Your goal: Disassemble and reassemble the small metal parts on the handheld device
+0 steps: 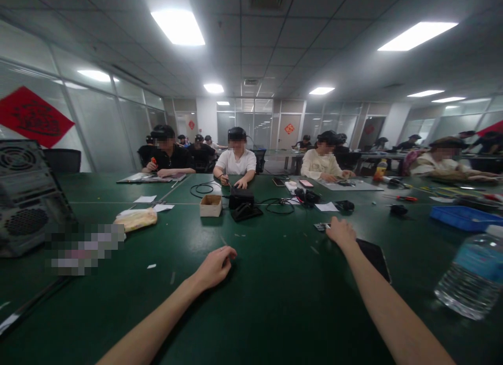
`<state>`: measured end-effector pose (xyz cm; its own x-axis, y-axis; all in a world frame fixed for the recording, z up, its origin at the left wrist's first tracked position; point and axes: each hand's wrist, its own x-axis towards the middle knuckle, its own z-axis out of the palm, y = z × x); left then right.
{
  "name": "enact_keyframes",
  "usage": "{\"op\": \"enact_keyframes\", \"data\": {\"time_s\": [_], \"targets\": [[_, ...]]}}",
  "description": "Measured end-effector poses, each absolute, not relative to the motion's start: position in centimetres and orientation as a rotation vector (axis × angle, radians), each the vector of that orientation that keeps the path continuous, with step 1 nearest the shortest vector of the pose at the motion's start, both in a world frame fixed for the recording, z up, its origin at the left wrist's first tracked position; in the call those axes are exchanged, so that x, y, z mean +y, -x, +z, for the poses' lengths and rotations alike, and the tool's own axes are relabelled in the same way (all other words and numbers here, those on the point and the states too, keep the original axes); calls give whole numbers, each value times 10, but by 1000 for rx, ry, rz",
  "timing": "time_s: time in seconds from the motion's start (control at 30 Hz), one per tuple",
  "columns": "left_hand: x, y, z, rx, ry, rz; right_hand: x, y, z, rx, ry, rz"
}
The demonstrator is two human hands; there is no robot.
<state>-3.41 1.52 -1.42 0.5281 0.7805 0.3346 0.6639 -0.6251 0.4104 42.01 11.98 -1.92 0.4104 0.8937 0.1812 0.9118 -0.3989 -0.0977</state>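
Note:
Both my forearms reach out over a dark green table point(275, 291). My left hand point(215, 266) rests on the tabletop in a loose fist, thumb against the curled fingers, with nothing visible in it. My right hand point(341, 232) lies further out, its fingers curled over a small pale part point(321, 227) at its fingertips; whether it grips the part is unclear. A black phone point(375, 257) lies flat just right of my right wrist.
A computer case point(27, 197) stands at the left. A water bottle point(471, 273) lies at the right, with a blue tray point(463, 218) behind it. A cardboard box point(211, 205) and a black device point(242, 202) sit mid-table. Several people work along the far side.

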Motion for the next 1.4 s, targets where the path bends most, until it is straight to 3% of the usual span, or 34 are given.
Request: {"op": "enact_keyframes", "data": {"time_s": [0.5, 1.4], "targets": [[17, 31, -19, 1189, -2600, 691, 140, -454, -40, -1987, 2219, -243], [15, 30, -19, 1199, -2626, 637, 136, -445, -46, -1940, 2451, -167]]}}
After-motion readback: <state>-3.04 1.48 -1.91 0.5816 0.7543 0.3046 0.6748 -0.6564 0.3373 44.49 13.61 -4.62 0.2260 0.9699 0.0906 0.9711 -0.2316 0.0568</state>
